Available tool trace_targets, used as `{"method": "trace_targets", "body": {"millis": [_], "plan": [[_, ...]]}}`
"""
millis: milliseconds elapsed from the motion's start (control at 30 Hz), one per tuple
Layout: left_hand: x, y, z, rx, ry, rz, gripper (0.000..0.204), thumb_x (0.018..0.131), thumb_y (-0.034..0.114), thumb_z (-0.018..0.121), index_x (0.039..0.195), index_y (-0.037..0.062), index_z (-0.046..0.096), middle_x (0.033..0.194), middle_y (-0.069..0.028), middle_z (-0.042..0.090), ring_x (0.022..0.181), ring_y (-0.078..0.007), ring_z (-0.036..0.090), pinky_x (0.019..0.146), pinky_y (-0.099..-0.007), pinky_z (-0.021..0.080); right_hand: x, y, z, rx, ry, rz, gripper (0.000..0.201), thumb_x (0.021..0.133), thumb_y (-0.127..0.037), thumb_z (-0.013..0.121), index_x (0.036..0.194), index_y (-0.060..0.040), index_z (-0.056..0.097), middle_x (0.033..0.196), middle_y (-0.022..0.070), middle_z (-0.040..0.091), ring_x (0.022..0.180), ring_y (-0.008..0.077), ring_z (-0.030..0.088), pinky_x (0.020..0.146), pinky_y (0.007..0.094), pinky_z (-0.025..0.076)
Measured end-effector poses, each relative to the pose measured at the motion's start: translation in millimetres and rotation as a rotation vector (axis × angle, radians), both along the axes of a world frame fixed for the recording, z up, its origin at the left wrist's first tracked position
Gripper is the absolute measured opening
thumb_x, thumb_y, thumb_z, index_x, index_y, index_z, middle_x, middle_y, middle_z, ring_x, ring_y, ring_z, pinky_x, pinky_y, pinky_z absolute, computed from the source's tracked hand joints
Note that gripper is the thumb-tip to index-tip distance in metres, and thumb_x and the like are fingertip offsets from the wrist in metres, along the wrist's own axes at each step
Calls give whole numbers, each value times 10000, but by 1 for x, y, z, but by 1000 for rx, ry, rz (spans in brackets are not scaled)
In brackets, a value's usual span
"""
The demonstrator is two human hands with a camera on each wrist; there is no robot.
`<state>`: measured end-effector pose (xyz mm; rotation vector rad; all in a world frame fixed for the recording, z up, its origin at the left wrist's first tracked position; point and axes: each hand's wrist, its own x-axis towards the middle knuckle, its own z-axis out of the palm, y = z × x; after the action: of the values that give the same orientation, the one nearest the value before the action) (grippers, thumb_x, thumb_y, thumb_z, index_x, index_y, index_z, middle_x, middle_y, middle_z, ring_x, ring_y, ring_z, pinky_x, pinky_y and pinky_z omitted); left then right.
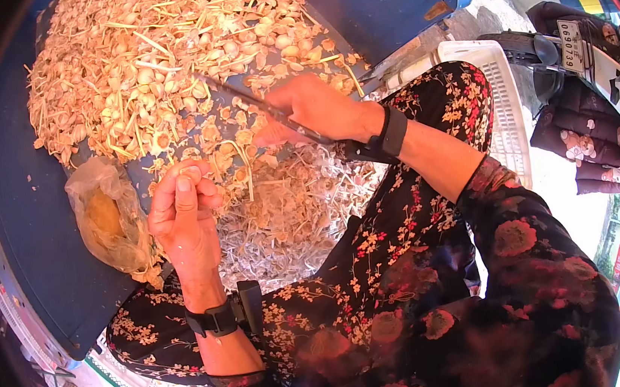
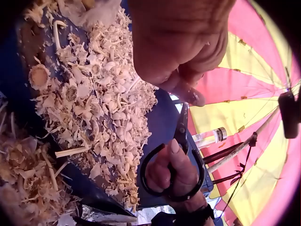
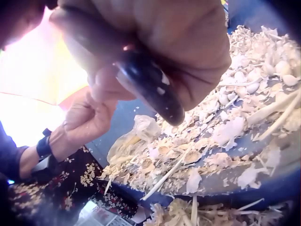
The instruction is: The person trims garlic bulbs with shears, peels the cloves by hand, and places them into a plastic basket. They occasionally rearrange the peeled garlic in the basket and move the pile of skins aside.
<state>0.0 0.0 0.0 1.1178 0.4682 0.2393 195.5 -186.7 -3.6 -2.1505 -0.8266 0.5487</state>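
My left hand point(image 1: 186, 218) is raised over the near edge of the table, its thumb pressed to the curled fingers. It pinches a small pale garlic clove point(image 1: 189, 175), mostly hidden by the fingertips. To its right, my right hand point(image 1: 320, 109) holds a pair of scissors point(image 1: 259, 106) with dark blades pointing away over the heap. In the left wrist view, fingers pass through the black handle loops point(image 2: 202, 174). The right wrist view shows one black loop point(image 3: 151, 87) below the palm. Garlic cloves point(image 1: 147, 78) with dry skins and stems lie heaped beyond both hands.
The blue table point(image 1: 28, 246) bears the heap. A clear plastic bag point(image 1: 104, 215) with something yellowish inside lies left of my left hand. Loose skins point(image 1: 282, 211) fill the space below the table edge, between the legs. A white plastic crate point(image 1: 511, 127) stands at the right.
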Motion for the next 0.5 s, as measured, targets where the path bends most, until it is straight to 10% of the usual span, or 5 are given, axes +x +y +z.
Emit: {"method": "trace_targets", "body": {"millis": [67,200,500], "plan": [[-1,-1,1,-151,-20,38,384,894,218,592,1177,-33,528,1114,-134,550,859,-130,549,713,-197,495,17,-4,-8,-74,-158,-58,332,765,-279,760,798,5,589,619,112,564,555,151,531,532,338,423],[16,-15,-8,-581,-134,-26,260,892,161,457,1002,-46,570,1003,-114,550,854,-168,546,698,-231,495,59,-12,-29,-204,-447,-154,134,720,-105,654,783,4,611,717,214,622,688,365,625,634,434,493],[34,-38,-14,-690,193,21,460,979,406,377,1010,-11,568,970,-101,588,804,-169,570,591,-234,487,-4,24,12,16,-143,-51,158,711,-119,689,739,6,596,658,189,598,609,347,597,559,390,466]]}}
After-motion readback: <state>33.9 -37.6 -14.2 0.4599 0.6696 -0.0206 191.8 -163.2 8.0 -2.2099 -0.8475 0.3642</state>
